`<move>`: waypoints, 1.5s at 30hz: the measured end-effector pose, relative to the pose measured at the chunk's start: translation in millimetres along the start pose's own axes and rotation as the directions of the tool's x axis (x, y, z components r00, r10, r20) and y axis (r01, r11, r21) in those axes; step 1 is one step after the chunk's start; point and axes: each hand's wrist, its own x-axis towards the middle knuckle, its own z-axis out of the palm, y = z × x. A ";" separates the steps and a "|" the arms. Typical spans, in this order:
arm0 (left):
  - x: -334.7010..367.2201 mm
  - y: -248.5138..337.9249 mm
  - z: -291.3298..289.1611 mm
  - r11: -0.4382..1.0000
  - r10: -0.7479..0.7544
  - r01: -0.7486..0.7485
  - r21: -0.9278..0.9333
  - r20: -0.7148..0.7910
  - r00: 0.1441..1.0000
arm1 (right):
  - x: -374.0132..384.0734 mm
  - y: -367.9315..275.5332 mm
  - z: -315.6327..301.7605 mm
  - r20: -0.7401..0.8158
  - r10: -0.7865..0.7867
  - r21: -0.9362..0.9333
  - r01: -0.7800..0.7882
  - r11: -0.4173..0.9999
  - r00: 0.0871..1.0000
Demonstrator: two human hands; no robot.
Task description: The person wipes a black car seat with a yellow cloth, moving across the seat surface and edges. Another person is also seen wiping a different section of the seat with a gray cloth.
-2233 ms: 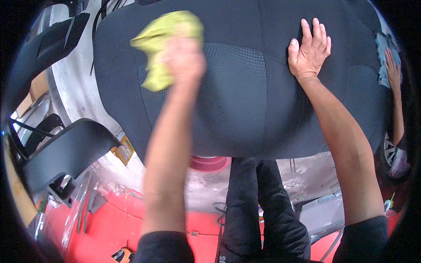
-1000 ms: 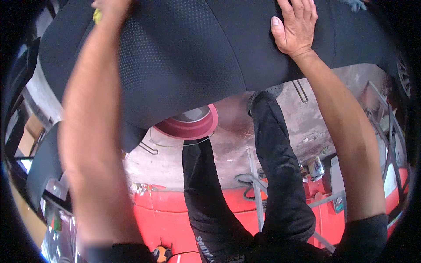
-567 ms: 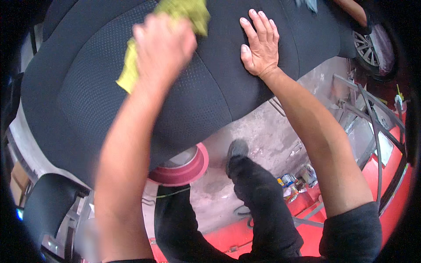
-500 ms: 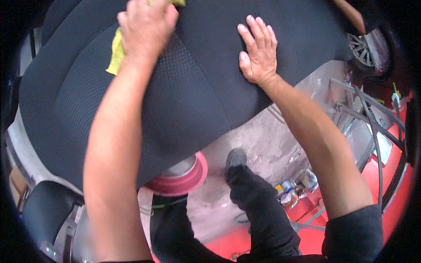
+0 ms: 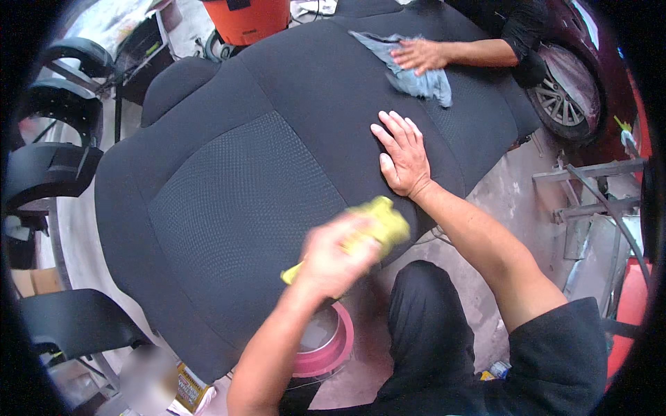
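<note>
A large black car seat backrest (image 5: 229,187) with textured fabric panels lies spread out in front of me. Smeared by motion, my left hand (image 5: 338,255) grips a yellow cloth (image 5: 383,225) over the near edge of the seat. My right hand (image 5: 404,154) rests flat on the seat's plain middle band, fingers stretched, holding nothing. Beyond it, another person's hand (image 5: 420,55) presses a blue-grey cloth (image 5: 423,82) onto the far right part of the seat.
A pink bucket (image 5: 341,350) stands on the floor below the near edge. An orange container (image 5: 248,22) is behind the seat. Black plastic parts (image 5: 76,319) hang on the left. A car wheel (image 5: 563,97) and a metal frame (image 5: 590,170) are on the right.
My left hand has swept the yellow cloth from the far left toward the near edge. My right hand stays flat on the seat. The other person's hand and blue-grey cloth have come into view.
</note>
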 end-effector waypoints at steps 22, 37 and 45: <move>-16.7 -63.5 36.1 0.424 0.238 0.367 0.828 -0.492 0.837 | 12.4 -55.7 -30.2 0.141 -0.145 -0.033 0.151 0.988 0.979; -7.5 -75.2 26.0 0.481 0.355 0.343 0.807 -0.537 0.766 | 7.1 -10.5 -86.0 0.360 -0.192 0.110 0.163 0.980 0.913; 0.1 -73.2 40.1 0.491 0.337 0.332 0.806 -0.527 0.780 | 125.2 -8.5 22.8 -0.054 -0.344 0.087 0.348 0.933 0.937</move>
